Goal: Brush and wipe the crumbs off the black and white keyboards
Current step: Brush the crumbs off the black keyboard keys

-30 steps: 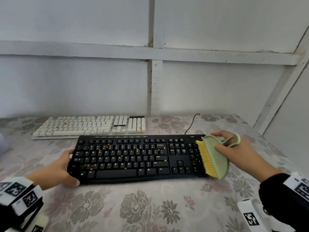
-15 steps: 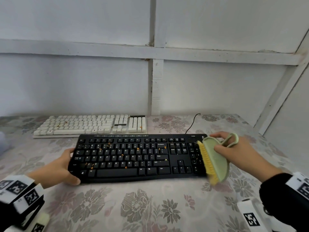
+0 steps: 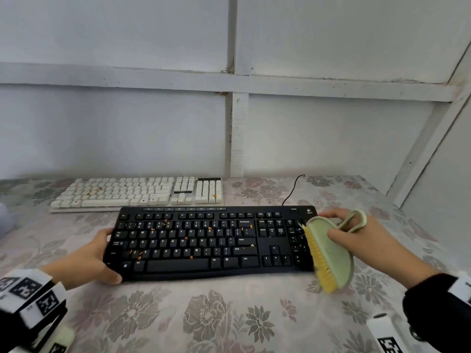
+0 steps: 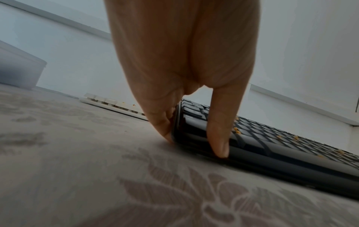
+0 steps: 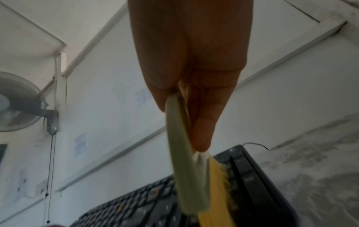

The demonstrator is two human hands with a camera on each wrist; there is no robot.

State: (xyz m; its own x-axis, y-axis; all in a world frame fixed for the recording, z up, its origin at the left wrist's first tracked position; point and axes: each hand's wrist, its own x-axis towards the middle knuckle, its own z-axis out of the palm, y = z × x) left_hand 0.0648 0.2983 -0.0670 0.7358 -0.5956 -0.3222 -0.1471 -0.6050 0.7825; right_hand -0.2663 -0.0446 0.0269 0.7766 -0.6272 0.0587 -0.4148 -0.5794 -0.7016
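Observation:
A black keyboard point(image 3: 204, 240) lies in front of me with orange crumbs point(image 3: 209, 228) scattered over its keys. Behind it, to the left, sits a white keyboard point(image 3: 137, 192) that also carries crumbs. My left hand point(image 3: 89, 258) grips the black keyboard's left end point(image 4: 186, 132), thumb on the front edge. In my right hand point(image 3: 362, 238) is a pale green brush point(image 3: 331, 253) with yellow bristles point(image 3: 316, 253), held on edge over the number pad at the keyboard's right end. The brush point(image 5: 182, 153) looks motion-blurred in the right wrist view.
A flowered tablecloth point(image 3: 229, 314) covers the table. White panelled walls stand close behind and on the right. The black keyboard's cable point(image 3: 293, 189) runs back towards the wall. A pale container point(image 4: 17, 72) stands at the far left. A wall fan point(image 5: 17, 104) shows in the right wrist view.
The brush has swept a little towards me along the keyboard's right end, its lower tip now past the front edge. My left hand has stayed on the left end.

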